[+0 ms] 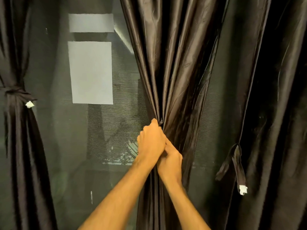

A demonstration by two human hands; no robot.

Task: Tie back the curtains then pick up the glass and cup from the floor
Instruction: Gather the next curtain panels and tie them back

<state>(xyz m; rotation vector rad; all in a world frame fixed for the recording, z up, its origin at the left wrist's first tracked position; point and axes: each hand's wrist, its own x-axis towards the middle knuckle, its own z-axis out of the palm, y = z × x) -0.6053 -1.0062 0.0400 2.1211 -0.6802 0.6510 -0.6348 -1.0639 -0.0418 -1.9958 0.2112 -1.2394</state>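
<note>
A dark shiny right curtain (pixel 179 67) hangs in front of me, its folds gathered at mid height. My left hand (pixel 152 143) grips the bunched fabric from the left. My right hand (pixel 171 161) sits just below and behind it, fingers curled round the same bunch. A loose fabric tie-back (pixel 235 163) with a white tag dangles to the right of my hands. At the far left, the left curtain (pixel 18 130) is cinched by its own tie-back (pixel 15 93). No glass, cup or floor is in view.
Between the curtains is a window with a dark mesh screen (pixel 83 146). Two pale rectangles (pixel 90 72) show through it. More dark curtain fabric (pixel 274 97) fills the right side.
</note>
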